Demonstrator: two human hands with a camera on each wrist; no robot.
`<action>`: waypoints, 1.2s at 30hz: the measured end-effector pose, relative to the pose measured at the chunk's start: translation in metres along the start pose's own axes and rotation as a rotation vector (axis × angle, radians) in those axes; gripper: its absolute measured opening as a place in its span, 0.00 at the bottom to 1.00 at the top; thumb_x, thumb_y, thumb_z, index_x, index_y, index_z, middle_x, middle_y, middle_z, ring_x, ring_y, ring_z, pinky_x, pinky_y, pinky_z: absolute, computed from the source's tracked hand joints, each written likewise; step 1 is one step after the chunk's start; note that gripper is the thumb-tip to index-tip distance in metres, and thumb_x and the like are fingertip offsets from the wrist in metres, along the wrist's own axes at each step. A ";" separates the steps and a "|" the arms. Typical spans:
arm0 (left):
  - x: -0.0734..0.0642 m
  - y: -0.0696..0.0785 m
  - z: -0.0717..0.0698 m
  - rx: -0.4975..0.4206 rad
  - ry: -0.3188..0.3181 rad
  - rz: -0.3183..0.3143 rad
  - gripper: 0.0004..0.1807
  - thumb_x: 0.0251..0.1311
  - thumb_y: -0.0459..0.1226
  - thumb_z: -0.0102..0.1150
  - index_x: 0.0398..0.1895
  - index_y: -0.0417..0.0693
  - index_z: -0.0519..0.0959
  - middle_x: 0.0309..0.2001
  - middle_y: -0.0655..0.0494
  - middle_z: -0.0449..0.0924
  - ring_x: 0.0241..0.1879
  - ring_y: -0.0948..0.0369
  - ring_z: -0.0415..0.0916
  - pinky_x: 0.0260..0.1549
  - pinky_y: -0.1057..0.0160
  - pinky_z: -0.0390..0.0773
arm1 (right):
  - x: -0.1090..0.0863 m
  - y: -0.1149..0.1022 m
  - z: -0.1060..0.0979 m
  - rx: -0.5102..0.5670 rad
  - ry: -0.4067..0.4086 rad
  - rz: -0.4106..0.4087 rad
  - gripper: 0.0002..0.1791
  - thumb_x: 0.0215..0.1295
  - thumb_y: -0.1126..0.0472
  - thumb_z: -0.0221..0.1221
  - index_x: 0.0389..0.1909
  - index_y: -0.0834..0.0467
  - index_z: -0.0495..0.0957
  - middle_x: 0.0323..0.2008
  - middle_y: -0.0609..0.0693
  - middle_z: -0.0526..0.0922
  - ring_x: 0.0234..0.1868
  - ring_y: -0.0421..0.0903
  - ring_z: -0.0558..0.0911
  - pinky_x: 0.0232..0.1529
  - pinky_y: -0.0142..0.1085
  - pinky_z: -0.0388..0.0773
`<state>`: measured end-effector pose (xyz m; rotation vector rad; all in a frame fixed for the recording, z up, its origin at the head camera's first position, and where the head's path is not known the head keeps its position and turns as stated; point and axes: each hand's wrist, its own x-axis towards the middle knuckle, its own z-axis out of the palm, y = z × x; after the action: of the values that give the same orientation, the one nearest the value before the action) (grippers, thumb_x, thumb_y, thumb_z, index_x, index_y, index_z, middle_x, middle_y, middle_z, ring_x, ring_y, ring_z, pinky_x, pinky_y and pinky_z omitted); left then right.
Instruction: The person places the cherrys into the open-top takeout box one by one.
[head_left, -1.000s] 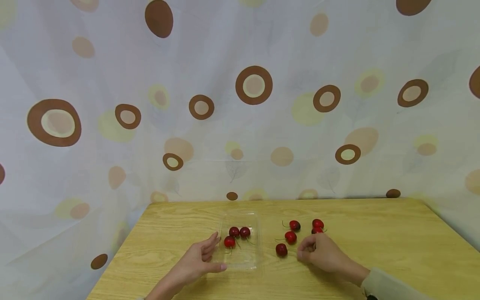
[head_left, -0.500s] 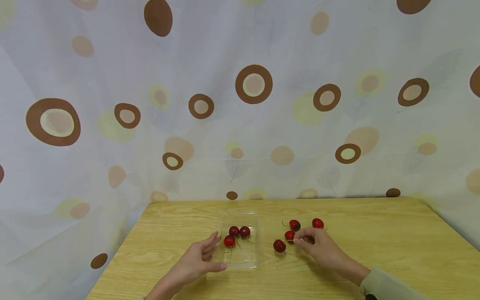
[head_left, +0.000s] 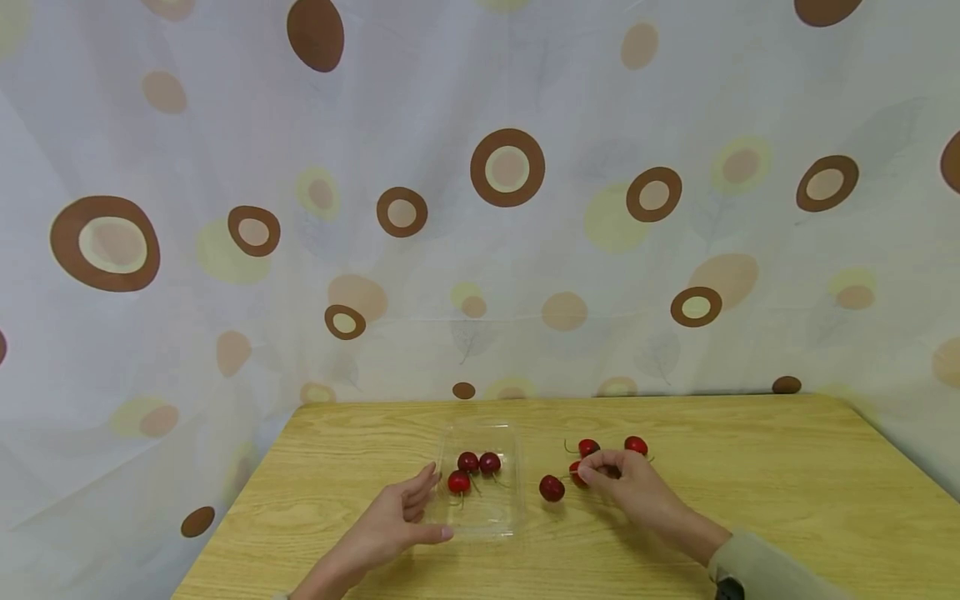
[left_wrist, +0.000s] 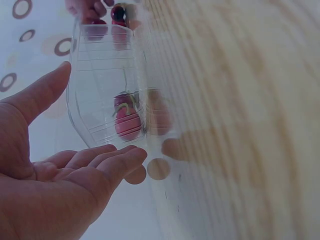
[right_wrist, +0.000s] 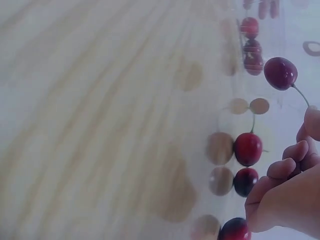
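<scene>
My right hand [head_left: 637, 492] pinches the stem of a dark red cherry [head_left: 552, 488] between thumb and fingertips. In the right wrist view that cherry [right_wrist: 281, 73] hangs off the table at the end of its stem. My left hand [head_left: 393, 517] has its fingers spread, at the left side of a clear plastic container [head_left: 495, 525]. The left wrist view shows the palm and thumb [left_wrist: 47, 92] around the container's near end. Three cherries [head_left: 459, 482] with stems lie inside the container.
More cherries lie on the wooden table [head_left: 787, 500] right of the container, one cherry [head_left: 588, 448] at the back and another cherry [head_left: 636, 445] farther right. My right hand partly covers others. A patterned curtain [head_left: 420, 275] hangs behind the table.
My right hand has moved left and lifted a cherry by its stem, carrying it closer to the container. My left hand and the container have stayed in place.
</scene>
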<state>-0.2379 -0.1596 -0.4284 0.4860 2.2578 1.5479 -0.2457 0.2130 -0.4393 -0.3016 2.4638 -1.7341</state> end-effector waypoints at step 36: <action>0.001 -0.005 0.000 -0.012 0.006 0.004 0.54 0.66 0.39 0.74 0.84 0.33 0.47 0.81 0.34 0.52 0.77 0.34 0.53 0.72 0.38 0.63 | 0.053 -0.058 0.064 0.078 -0.052 -0.072 0.12 0.81 0.61 0.59 0.51 0.66 0.83 0.51 0.59 0.81 0.52 0.56 0.78 0.57 0.54 0.76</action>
<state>-0.2394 -0.1608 -0.4327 0.4841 2.2522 1.5658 -0.2787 0.1233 -0.4054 -0.4270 2.3703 -1.8214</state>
